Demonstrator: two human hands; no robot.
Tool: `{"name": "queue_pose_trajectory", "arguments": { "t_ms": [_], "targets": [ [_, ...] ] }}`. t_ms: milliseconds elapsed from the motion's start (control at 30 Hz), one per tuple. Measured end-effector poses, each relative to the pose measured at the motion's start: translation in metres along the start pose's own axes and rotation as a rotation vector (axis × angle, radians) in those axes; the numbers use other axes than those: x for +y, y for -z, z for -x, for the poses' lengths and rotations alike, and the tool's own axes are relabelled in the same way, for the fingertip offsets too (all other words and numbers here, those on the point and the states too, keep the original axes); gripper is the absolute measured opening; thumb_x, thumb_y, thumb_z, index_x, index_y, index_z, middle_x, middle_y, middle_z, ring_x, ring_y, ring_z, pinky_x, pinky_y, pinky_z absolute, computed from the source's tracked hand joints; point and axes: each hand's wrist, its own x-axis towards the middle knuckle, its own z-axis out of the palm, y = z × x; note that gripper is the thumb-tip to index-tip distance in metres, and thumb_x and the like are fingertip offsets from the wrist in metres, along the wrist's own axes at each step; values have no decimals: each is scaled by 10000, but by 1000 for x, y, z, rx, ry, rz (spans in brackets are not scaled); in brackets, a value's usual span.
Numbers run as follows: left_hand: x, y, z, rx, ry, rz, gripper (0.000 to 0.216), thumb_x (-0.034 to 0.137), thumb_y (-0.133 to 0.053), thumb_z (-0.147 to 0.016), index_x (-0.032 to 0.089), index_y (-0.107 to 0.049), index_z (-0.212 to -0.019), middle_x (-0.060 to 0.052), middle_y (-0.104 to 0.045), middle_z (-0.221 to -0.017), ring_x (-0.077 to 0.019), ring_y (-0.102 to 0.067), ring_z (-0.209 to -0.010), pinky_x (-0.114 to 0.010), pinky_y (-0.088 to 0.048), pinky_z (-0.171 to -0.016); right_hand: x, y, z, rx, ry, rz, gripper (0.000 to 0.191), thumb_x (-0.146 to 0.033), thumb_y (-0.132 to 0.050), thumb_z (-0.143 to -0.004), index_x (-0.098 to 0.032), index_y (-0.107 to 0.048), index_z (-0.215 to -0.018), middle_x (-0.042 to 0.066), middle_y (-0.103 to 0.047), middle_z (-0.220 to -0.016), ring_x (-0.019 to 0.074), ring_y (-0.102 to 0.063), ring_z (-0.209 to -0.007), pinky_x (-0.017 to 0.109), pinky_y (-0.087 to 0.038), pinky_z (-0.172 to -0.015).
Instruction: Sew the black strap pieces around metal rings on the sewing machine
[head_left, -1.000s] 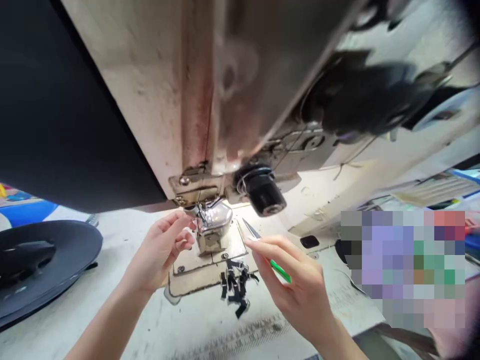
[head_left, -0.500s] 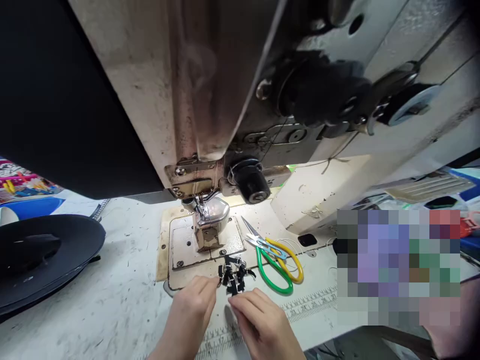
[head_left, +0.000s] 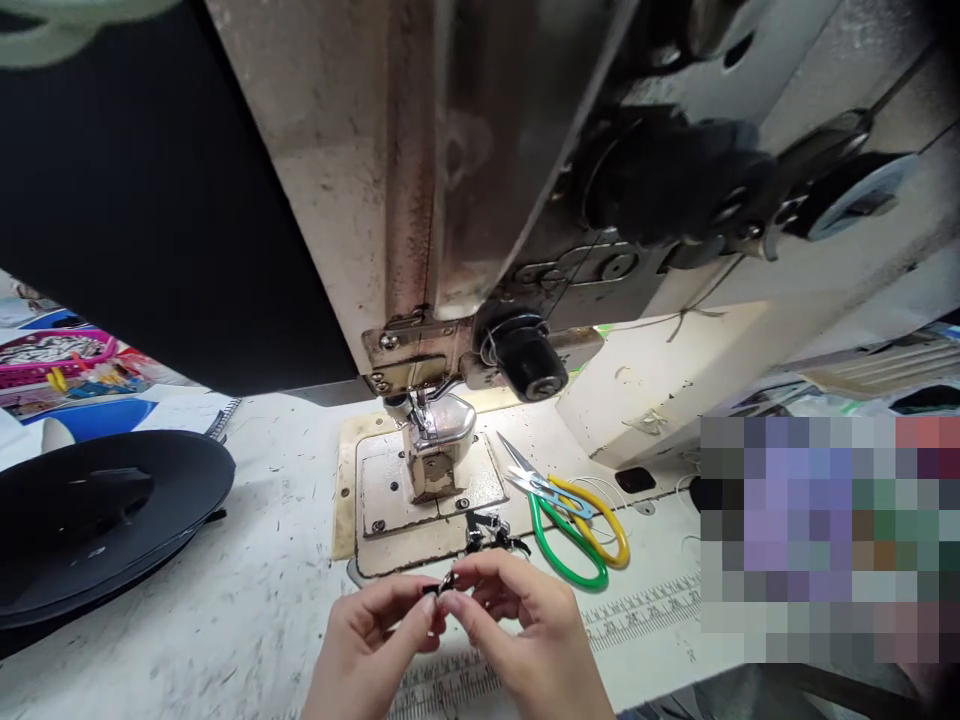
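Observation:
My left hand (head_left: 371, 635) and my right hand (head_left: 529, 615) meet at the bottom centre, thumbs and fingertips pinched together. Between them they grip a small black strap piece with a shiny metal fitting (head_left: 445, 585), partly covered by the fingers. Just beyond my right hand lies a little pile of similar black strap pieces (head_left: 486, 530), half hidden by the fingers. To the right of the pile rest scissors with a yellow and a green handle (head_left: 541, 520), with a small pale-handled cutting tool (head_left: 564, 495) over them.
The sewing machine head (head_left: 330, 150) looms overhead, its presser foot area (head_left: 439, 430) above the post bed. Flat black pieces (head_left: 180, 480) are stacked at left, near a pink basket (head_left: 97, 350). A ruler scale (head_left: 637, 610) crosses the table front. A blurred-out person sits at right.
Both hands have left the pile and come together nearer me, now holding one strap piece between them. The view has shifted slightly, moving the scene rightward.

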Motion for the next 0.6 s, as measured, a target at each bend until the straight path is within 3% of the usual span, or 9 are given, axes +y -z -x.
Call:
{"name": "queue_pose_trajectory", "arguments": {
  "t_ms": [133,233,333,467,600],
  "targets": [
    [1,-5,3,80,-90,-11,281,446,-887,-607,205,-841,-742,-55,-788,-671,-209,-708,-651,-248,-604,-612,-1,-5,1,109,72,-27,116,-250,-744,-821,-228,-763,-934,23,-747,-823,148,-702,-657,182,-591,-593],
    [0,-8,4,103,-156,-22,270,454,-878,-622,217,-845,-747,-59,-805,-714,-207,-721,-646,-235,-611,-621,1,-8,3,78,123,-68,91,-243,-724,-851,-234,-774,-927,21,-760,-803,152,-729,-662,184,-611,-631],
    [-1,-10,4,125,-189,-20,277,467,-868,-636,220,-846,-760,-65,-821,-762,-233,-754,-699,-244,-627,-658,2,-8,5,62,183,-99,183,-218,-752,-829,-254,-766,-1008,18,-774,-873,164,-748,-711,200,-633,-669],
    [-2,-11,4,111,-212,-19,255,447,-871,-638,222,-845,-754,-63,-824,-764,-245,-765,-706,-244,-626,-646,3,-4,6,65,340,71,365,-158,-766,-815,-271,-716,-1159,23,-770,-975,168,-743,-759,216,-640,-672],
    [-2,-13,5,122,-199,-34,242,425,-876,-639,216,-842,-756,-59,-818,-743,-239,-754,-674,-253,-626,-645,4,1,2,17,466,232,360,-91,-681,-870,-239,-694,-1198,50,-771,-975,178,-730,-775,246,-626,-688]
  ]
}}
